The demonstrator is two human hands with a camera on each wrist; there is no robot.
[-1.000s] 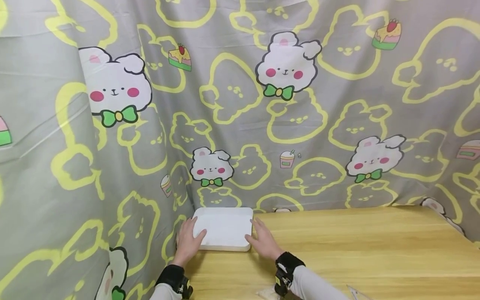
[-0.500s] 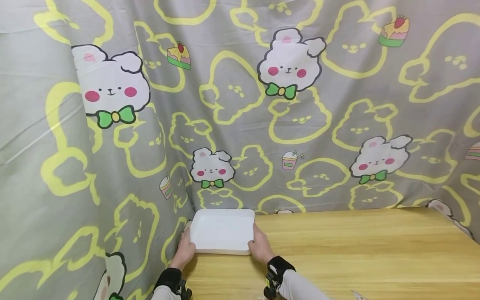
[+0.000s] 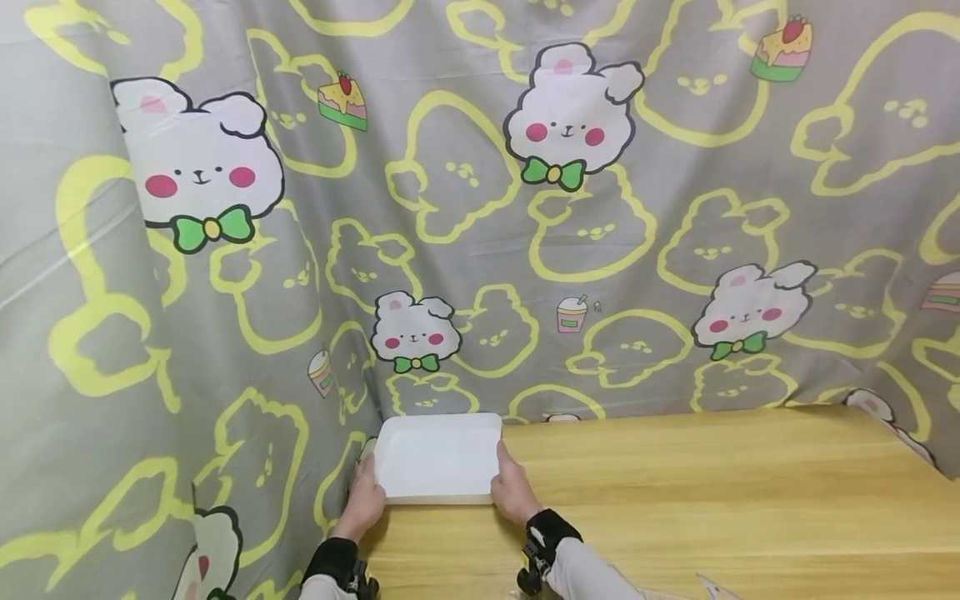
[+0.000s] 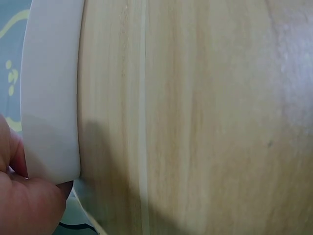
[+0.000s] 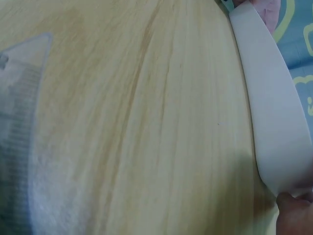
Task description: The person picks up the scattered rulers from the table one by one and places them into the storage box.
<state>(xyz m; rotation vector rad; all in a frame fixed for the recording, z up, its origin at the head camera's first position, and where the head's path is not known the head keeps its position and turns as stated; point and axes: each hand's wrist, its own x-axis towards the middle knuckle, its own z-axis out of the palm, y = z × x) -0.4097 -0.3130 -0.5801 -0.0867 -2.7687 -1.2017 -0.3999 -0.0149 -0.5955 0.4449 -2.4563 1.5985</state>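
A white shallow rectangular tray (image 3: 438, 458) sits at the far left of the wooden table, its open side up. My left hand (image 3: 363, 497) grips its left side, thumb at the near corner. On the opposite side my right hand (image 3: 514, 489) holds it in the same way. In the left wrist view the tray's front wall (image 4: 53, 88) runs close along the tabletop, with part of my left hand (image 4: 29, 203) at its end. The right wrist view shows that wall (image 5: 271, 103) too, and my right hand (image 5: 296, 215) at its near corner. Fingers beneath or behind the tray are hidden.
A grey curtain (image 3: 480, 208) with bunny prints hangs close behind and left of the tray. The wooden table (image 3: 675, 492) stretches away to the right. Near its front edge lies a clear, pointed piece (image 3: 716, 588), partly cut off by the frame.
Both hands have gone from spread fingers at the tray's sides to gripping it. Its inside and rim show more plainly now. The head view has shifted slightly.
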